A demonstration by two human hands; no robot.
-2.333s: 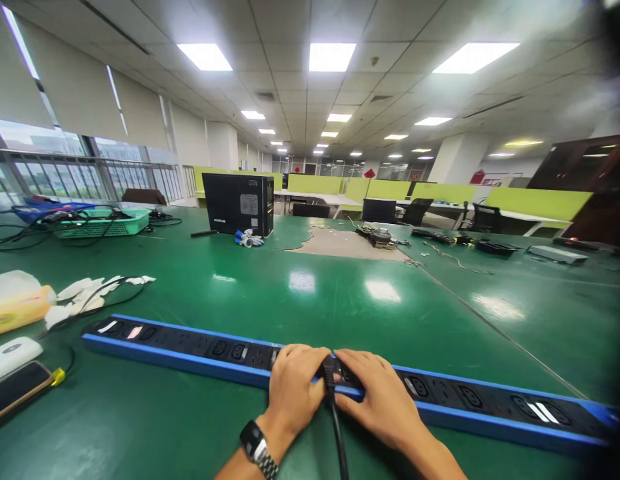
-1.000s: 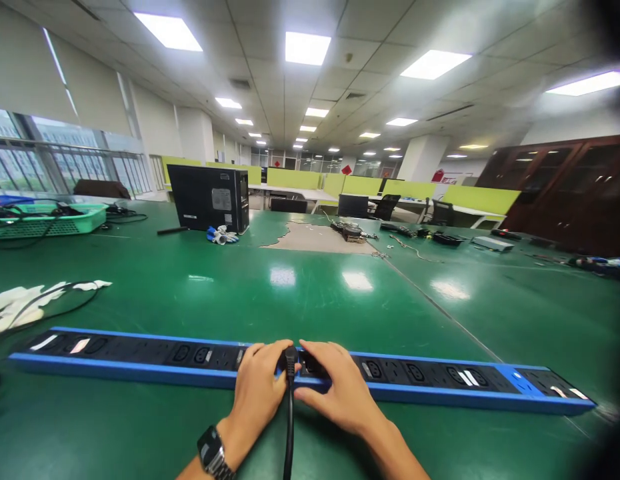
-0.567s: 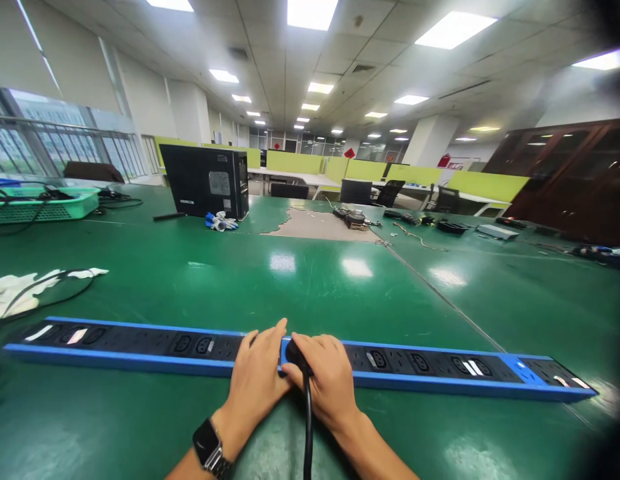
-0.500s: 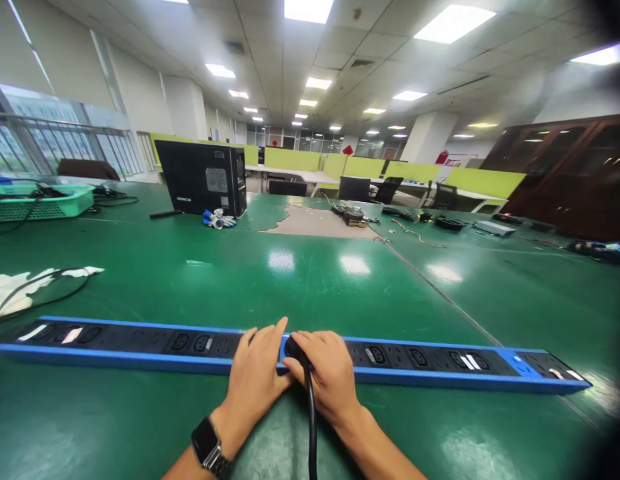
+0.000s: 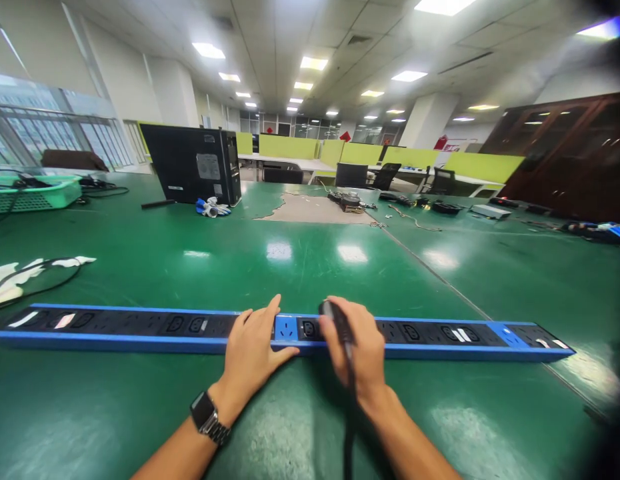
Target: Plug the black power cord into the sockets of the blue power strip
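Observation:
A long blue and black power strip (image 5: 263,346) lies across the green table in front of me. My left hand (image 5: 254,343) straddles its middle, thumb along the near side and fingers over the far edge, gripping it. Just right of that thumb a blue socket (image 5: 286,327) shows bare. In my right hand (image 5: 361,343) is a black power plug (image 5: 336,315), held between thumb and fingers over the strip's sockets, apart from the blue one. Its thick black cord hangs down toward me, blurred by motion. Whether the plug touches the strip I cannot tell.
A black computer tower (image 5: 190,163) stands at the back left, with a blue and white glove (image 5: 213,208) before it. Further left are a green basket (image 5: 37,197) and white gloves (image 5: 15,280) with a thin cable. Cables and tools (image 5: 350,200) lie along the back.
My right hand has moved right with the plug, off the blue socket, which now shows uncovered. My left hand still grips the strip. The view has shifted slightly.

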